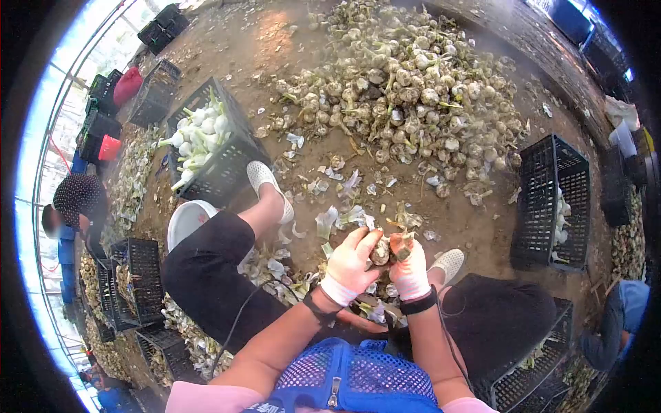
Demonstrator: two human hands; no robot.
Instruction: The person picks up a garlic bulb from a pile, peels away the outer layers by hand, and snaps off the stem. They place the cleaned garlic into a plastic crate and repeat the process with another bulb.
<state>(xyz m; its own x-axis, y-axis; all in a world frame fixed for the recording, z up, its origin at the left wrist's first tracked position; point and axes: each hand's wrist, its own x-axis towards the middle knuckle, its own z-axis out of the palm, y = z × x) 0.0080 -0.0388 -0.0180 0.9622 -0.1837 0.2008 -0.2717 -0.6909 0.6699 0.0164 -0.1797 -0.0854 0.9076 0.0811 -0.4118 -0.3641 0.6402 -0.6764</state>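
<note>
My left hand [350,267], in a white glove with bare or stained fingertips, is closed around a soil-covered garlic bulb [380,252] in front of my lap. Right beside it, almost touching, is my right hand [409,267], also gloved, its fingers bent together near the bulb. An orange-brown patch shows at those fingers; whether it is a stained fingertip or something held, I cannot make out. Loose garlic skins [326,221] lie on the ground just beyond my hands, and more peelings are between my legs.
A large heap of unpeeled garlic [406,89] covers the ground ahead. A black crate of cleaned white garlic [231,162] stands left, near a white bucket [187,219]. Another black crate [551,199] stands right. Other people [79,199] sit at the left and right edges.
</note>
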